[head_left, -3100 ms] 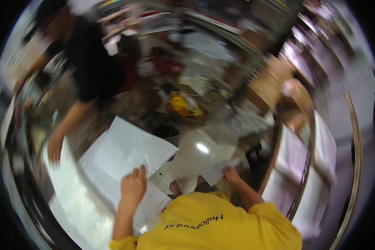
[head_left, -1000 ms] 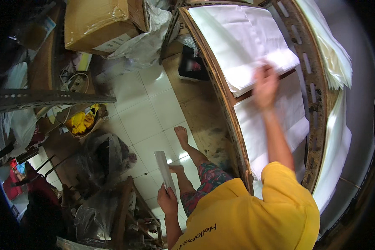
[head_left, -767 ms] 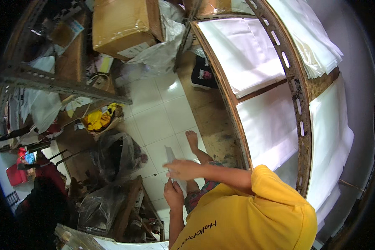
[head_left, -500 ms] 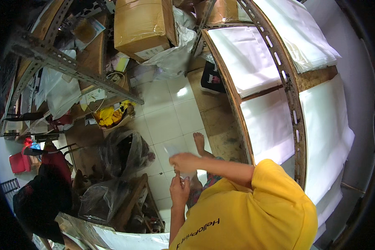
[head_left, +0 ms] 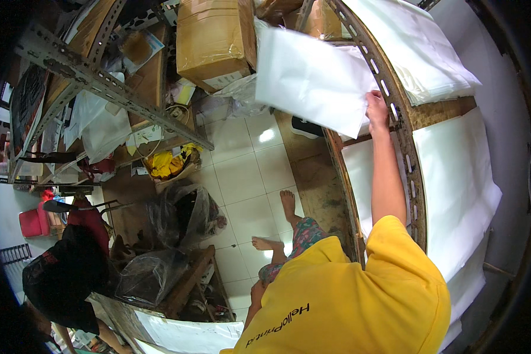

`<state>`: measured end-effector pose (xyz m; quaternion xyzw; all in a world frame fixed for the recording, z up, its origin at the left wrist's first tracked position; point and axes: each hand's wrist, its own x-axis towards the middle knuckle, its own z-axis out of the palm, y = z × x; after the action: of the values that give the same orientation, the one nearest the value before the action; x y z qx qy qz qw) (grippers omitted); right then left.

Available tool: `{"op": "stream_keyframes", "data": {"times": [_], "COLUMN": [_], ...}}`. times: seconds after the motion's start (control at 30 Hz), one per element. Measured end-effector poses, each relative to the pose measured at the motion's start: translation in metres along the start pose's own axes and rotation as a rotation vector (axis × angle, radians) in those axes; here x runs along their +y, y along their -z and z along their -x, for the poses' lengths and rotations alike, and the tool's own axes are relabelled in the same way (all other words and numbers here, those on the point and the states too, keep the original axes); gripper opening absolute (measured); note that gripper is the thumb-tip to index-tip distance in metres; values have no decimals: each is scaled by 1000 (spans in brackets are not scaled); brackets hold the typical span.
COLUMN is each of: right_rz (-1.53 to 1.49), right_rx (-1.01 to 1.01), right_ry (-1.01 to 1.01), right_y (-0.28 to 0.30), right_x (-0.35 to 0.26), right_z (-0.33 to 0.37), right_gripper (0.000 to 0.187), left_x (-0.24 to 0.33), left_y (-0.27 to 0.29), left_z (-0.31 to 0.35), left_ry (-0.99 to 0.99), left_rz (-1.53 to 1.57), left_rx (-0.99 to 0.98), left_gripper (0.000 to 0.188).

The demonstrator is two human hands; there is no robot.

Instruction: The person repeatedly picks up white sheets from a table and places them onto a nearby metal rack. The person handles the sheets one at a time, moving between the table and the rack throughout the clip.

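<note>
My right hand [head_left: 377, 112] reaches out to the right-hand shelf rack, with its fingers closed on the near corner of a large white sheet [head_left: 312, 76]. The sheet sticks out past the shelf's edge, over the gap toward the cardboard box. Under and behind it lies a stack of similar white sheets [head_left: 358, 171] on the same shelf. My left hand [head_left: 257, 290] is low beside my leg, partly covered by the yellow shirt; its fingers do not show clearly.
A slotted metal upright [head_left: 416, 177] stands beside my right arm, with more white sheet stacks [head_left: 454, 177] beyond. A taped cardboard box [head_left: 212, 44] is ahead. At left are a cluttered metal rack [head_left: 118, 88], clear plastic bags [head_left: 183, 218] and a co-worker in black [head_left: 65, 277] bending over.
My hands were together over the floor around a small whitish thing. Now my right hand has moved up and right and grips a white sheet; my left hand has dropped toward my leg.
</note>
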<state>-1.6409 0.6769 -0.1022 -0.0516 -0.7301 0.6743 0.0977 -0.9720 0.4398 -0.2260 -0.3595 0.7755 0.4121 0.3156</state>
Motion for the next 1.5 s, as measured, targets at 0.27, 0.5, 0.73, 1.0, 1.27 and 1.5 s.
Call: {"op": "stream_keyframes", "data": {"times": [0.27,0.5,0.73,1.0,1.27,1.5], "right_rz": [156,171,222,563,349,515], "right_rx": [290,338,321,434,-127,-1156], "right_ry": [-397,-364,-404,-236,98,-310], "right_y": [62,43,38,60,-7,-54], "right_x": [59,33,23,76,80,161], "right_z": [-19,4,15,0,107,311], "right_gripper": [19,29,32,31,22,18], "left_x": [13,87,62,38,97,184], "left_y": [19,61,46,30,61,205], "left_z": [2,-11,-8,5,25,161], "left_ry": [67,-44,-24,-1,-208,-932], "left_rz": [179,246,170,165,352,1299], "left_rx": [65,185,144,174,285,110], "left_gripper": [40,36,38,37,35,45]}}
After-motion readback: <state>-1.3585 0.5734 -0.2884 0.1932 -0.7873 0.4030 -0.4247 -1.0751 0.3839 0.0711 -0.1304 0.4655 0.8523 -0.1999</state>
